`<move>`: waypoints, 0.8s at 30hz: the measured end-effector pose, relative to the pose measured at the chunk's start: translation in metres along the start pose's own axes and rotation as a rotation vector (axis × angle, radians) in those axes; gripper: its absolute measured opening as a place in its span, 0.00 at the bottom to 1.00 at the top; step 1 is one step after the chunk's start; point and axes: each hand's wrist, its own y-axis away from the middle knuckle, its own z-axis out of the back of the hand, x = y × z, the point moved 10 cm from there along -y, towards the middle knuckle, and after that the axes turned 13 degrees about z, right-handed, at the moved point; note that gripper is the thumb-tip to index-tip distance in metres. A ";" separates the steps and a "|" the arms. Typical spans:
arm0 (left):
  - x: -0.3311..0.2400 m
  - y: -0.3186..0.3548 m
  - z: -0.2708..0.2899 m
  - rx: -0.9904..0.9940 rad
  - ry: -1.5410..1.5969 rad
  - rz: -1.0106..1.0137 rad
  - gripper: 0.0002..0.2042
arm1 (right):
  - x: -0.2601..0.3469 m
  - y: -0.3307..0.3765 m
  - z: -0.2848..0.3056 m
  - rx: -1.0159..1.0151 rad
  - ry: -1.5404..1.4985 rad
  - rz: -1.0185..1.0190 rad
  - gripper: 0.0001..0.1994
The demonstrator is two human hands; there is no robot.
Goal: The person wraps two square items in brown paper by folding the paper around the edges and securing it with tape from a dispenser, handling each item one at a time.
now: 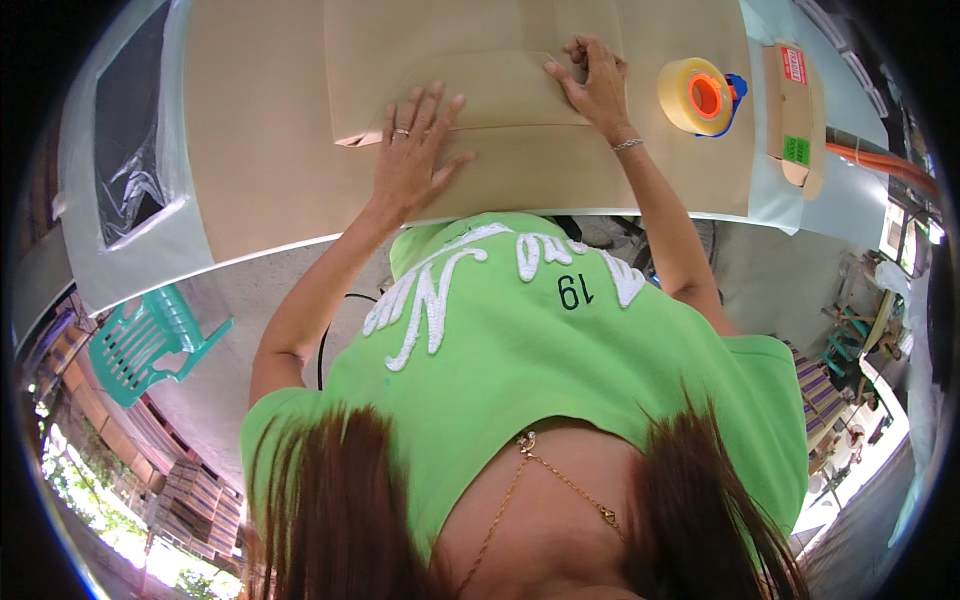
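Brown sheet [480, 95] is laid flat on the worktop's brown covering [260, 120], at the far-middle part of the view, directly ahead of the wearer; its near edge is seen as a crease/line running L to R, w/ a small notch at the near L corner. L hand [410, 155] is kept open, palm down, fingers spread, w/ the fingertips placed over the sheet's near edge & the heel set on the covering; nothing is gripped by it. R hand [600, 90] is held by the sheet's R side, fingers curled, thumb extended toward the L; whether any paper is pinched can't be told. A ring is worn on the L hand, a bracelet [627, 145] on the R wrist.

Just R of the R hand, a tape roll [680, 95] w/ an orange core is seated on a blue dispenser [739, 88]. Farther R, a brown carton [787, 120] w/ red & green labels is placed. At far L, a dark panel [128, 130] is covered by clear plastic. Below L, a green chair [150, 340] is seen on the floor.
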 end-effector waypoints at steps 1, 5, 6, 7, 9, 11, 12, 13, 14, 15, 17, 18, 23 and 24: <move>-0.002 -0.001 0.000 -0.042 0.003 0.045 0.37 | 0.001 0.000 0.000 0.015 0.021 -0.002 0.15; -0.001 -0.014 -0.009 -0.131 -0.042 0.177 0.37 | 0.006 -0.005 -0.003 0.106 0.111 -0.015 0.12; 0.001 -0.014 -0.013 -0.129 -0.064 0.199 0.37 | 0.000 -0.004 0.005 0.053 0.024 -0.028 0.11; -0.001 -0.015 -0.014 -0.116 -0.068 0.190 0.37 | -0.009 -0.003 0.011 -0.001 -0.067 -0.038 0.10; 0.000 -0.018 -0.011 -0.094 -0.085 0.181 0.37 | -0.023 0.005 0.042 -0.154 0.020 0.049 0.07; 0.009 -0.009 -0.011 -0.068 -0.104 0.257 0.36 | -0.034 0.017 0.102 -0.292 0.064 0.046 0.08; 0.006 -0.013 -0.011 -0.060 -0.100 0.269 0.36 | -0.089 0.053 0.123 -0.495 -0.311 -0.319 0.11; 0.010 -0.006 -0.012 -0.054 -0.134 0.315 0.35 | -0.061 0.053 0.172 -0.483 0.261 -0.010 0.21; 0.011 -0.007 -0.014 -0.055 -0.162 0.345 0.35 | -0.095 0.071 0.196 -0.463 0.421 -0.170 0.23; 0.010 -0.011 -0.015 -0.056 -0.186 0.370 0.35 | -0.133 0.099 0.213 -0.443 0.588 -0.331 0.26; 0.007 -0.018 -0.017 -0.073 -0.165 0.410 0.35 | -0.233 0.159 0.191 -0.483 -0.170 -0.843 0.25; 0.008 -0.016 -0.017 -0.082 -0.161 0.447 0.35 | -0.245 0.159 0.165 -0.350 -0.427 -0.904 0.26; 0.007 -0.020 -0.023 -0.171 -0.144 0.689 0.35 | -0.230 0.116 0.122 -0.251 -0.958 -0.837 0.29; 0.006 -0.025 -0.025 -0.225 -0.128 0.720 0.36 | -0.237 0.116 0.123 -0.284 -0.873 -0.785 0.29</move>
